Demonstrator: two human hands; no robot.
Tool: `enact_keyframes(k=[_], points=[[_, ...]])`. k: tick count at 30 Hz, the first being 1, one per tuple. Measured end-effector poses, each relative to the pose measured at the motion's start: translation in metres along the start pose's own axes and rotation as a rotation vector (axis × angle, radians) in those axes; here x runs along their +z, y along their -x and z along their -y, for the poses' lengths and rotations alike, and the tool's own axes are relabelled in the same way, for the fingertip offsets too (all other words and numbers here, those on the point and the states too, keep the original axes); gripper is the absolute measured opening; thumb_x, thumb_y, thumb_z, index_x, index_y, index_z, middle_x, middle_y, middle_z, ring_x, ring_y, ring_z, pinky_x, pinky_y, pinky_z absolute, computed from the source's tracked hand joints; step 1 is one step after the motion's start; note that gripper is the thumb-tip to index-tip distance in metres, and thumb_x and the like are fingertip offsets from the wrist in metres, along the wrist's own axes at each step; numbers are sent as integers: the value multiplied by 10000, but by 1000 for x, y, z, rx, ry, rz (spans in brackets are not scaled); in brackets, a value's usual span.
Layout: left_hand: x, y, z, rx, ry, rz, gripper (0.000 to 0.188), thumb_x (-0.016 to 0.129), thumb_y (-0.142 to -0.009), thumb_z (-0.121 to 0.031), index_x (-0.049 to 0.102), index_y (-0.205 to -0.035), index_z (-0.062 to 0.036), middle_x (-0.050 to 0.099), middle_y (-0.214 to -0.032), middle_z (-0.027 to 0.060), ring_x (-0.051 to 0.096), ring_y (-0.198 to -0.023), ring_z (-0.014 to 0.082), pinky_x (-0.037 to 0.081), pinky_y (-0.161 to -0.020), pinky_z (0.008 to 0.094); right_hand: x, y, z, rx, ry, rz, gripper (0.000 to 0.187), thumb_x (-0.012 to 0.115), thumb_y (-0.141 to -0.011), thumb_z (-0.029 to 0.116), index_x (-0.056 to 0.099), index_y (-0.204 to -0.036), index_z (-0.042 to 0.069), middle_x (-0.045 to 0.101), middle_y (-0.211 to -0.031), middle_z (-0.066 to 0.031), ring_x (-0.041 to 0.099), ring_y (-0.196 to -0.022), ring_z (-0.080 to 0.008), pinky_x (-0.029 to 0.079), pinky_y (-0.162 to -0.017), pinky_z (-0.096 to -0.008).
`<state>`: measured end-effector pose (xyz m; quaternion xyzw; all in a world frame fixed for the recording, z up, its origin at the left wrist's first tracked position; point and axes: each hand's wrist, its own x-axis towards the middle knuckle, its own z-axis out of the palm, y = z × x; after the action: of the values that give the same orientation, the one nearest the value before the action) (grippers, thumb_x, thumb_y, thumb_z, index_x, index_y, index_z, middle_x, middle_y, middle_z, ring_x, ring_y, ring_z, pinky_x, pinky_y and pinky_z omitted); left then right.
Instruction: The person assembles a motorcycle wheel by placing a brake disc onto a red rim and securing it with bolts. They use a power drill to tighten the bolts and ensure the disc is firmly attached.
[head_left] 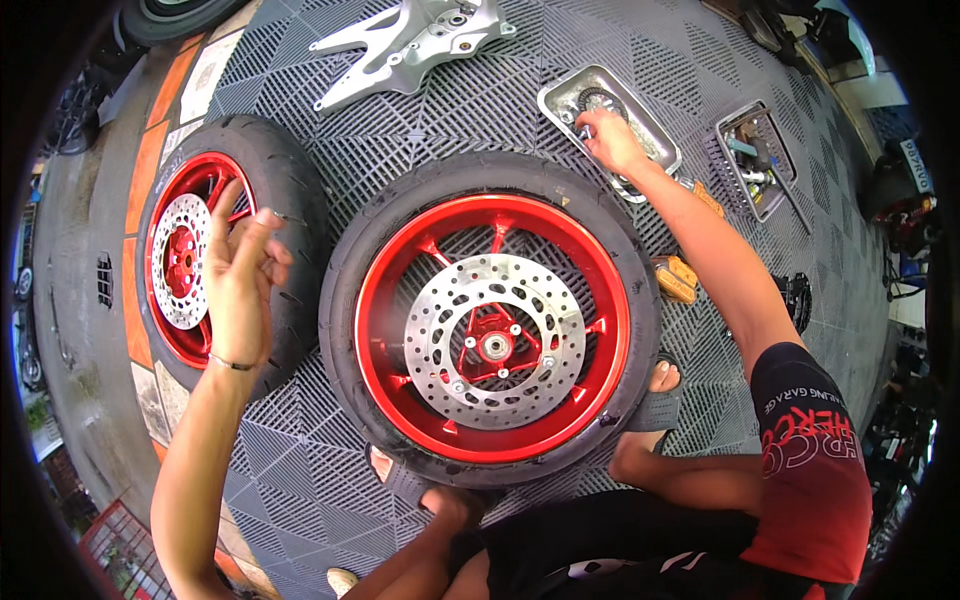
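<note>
In front of me a motorcycle wheel (pixel 612 400) with a red rim and black tyre lies flat, a drilled brake disc (pixel 432 345) bolted at its hub with several bolts. My left hand (pixel 245 275) is raised in front of a second red-rimmed wheel (pixel 295 215) on the left, fingers apart and nothing in them. Beyond the flat wheel, on the right, my right hand (pixel 612 142) reaches into a shallow metal tray (pixel 662 150). Its fingertips are closed beside a dark ring-shaped part (pixel 600 98); whatever they pinch is too small to make out.
A silver swingarm-like frame part (pixel 415 45) lies at the far side. Right of the tray stands a basket of tools (pixel 755 165). A yellow-brown padded item (pixel 675 279) lies by the tyre's right edge. Grey slatted tiles (pixel 300 470) cover the floor; my feet are close to the tyre.
</note>
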<state>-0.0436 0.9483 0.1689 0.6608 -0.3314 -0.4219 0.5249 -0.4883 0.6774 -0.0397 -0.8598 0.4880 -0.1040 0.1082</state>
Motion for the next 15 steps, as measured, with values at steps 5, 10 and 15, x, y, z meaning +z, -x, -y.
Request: enact_keyframes(k=[5, 10, 15], points=[[12, 29, 7, -124, -192, 437, 624, 687, -1012, -128, 407, -1558, -16, 657, -1009, 26, 613, -697, 64, 441, -567, 206, -7, -2, 18, 143, 111, 170, 283, 651, -852, 35, 731, -1118, 90, 646, -1213, -195, 680, -1115, -417, 571, -945, -524], [-26, 22, 24, -173, -226, 412, 551, 667, -1017, -112, 466, -1513, 15, 667, -974, 46, 616, -680, 81, 442, -549, 212, 4, -23, 14, 71, 156, 161, 233, 684, -804, 19, 718, -1035, 25, 668, -1150, -227, 674, -1130, -411, 563, -960, -518], [-39, 8, 16, -160, -349, 371, 471, 653, -1007, -97, 540, -1451, 13, 711, -974, 51, 622, -694, 71, 462, -589, 218, -19, -14, -17, 43, 100, 209, 237, 764, -716, 116, 748, -919, -5, 748, -946, -232, 738, -921, -370, 579, -825, -468]])
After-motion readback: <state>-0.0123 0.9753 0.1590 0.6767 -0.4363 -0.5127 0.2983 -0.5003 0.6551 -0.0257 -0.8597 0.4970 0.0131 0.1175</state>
